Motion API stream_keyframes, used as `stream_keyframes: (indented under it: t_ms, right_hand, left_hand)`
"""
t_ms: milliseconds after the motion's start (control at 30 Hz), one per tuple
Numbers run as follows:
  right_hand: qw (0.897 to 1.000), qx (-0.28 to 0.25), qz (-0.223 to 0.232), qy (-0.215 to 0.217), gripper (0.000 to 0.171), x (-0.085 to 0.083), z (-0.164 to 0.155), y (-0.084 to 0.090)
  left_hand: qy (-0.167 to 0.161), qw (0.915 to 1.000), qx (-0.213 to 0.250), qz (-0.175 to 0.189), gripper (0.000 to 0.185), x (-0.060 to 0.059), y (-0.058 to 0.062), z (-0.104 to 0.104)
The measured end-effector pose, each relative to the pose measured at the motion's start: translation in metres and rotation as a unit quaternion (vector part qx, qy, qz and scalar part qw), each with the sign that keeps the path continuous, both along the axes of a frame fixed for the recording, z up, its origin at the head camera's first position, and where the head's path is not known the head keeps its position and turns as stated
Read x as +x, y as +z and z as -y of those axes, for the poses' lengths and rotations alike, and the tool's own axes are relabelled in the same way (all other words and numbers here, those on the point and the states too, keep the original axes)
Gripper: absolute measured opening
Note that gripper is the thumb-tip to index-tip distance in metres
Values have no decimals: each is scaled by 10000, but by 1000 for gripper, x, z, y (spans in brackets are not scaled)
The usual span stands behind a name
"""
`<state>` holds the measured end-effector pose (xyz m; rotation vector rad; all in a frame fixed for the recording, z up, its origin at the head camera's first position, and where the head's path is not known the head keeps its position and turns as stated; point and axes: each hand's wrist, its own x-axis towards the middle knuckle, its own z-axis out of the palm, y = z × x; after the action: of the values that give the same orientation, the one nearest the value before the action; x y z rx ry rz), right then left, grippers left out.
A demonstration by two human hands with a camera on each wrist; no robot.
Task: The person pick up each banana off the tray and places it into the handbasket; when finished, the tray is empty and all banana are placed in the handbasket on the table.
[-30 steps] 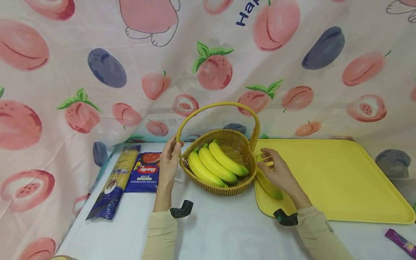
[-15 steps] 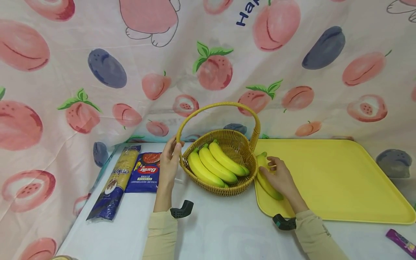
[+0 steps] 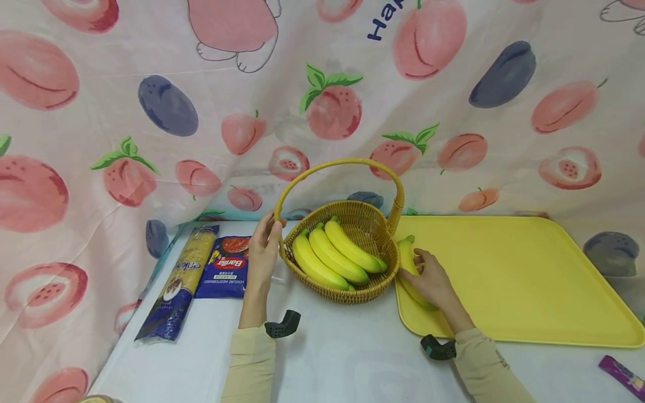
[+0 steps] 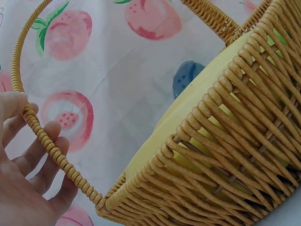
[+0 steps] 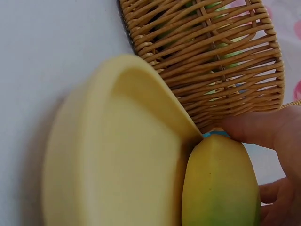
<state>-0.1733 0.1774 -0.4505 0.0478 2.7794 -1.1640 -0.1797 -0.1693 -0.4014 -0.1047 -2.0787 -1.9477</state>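
On the tray: right hand curled round a banana. Left hand loosely steadies basket handle. Pick-up stage; a lift into the basket likely follows.

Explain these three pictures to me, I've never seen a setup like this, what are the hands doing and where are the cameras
No machine here: a person works with two bare hands and wears three cameras. The wide picture comes from a camera on the head, looking down at a white table. The two close-ups come from cameras strapped to each wrist.

The left hand holds the base of the handle of a wicker basket, seen close in the left wrist view. In the basket lie three bananas.

The right hand curls round a fourth banana lying on a yellow tray beside the basket; the right wrist view shows that banana against the tray's rim.

Left of the basket lie a spaghetti packet and a Barilla packet. A purple wrapper sits at the right edge.
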Motion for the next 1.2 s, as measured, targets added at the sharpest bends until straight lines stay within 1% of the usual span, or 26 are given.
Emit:
stream_keyframes:
  t_ms: [200,400,500,633,733,833,967,1067,1200]
  right_hand:
    - [10000,32,-26,53,73,1,-2,0]
    - [10000,-23,-58,76,77,3,-6,-2]
    - [9998,-55,-73,154,78,5,-8,-2]
    - [9993,-61,-131,334,75,8,-13,0]
    - [9992,-71,-166,363,76,10,-16,3]
    - [9993,-115,-186,309,79,12,-17,8]
    - [9992,-178,-225,261,81,14,-18,12]
    - [9992,-167,-228,274,79,17,-19,14]
    - [9989,-100,-283,371,73,22,-19,17]
  left_hand:
    - [-19,10000,17,-29,41,-1,0,0]
    - [-35,10000,6,14,39,0,1,0]
    - [-44,10000,20,39,39,1,2,0]
    - [-31,10000,24,43,39,1,2,0]
    - [-18,10000,1,12,38,0,1,0]
    - [-49,9999,11,122,40,6,11,-2]
    - [-88,9998,59,171,40,6,12,-2]
    - [-68,10000,55,31,39,0,1,1]
    - [-19,10000,9,-29,40,-1,0,0]
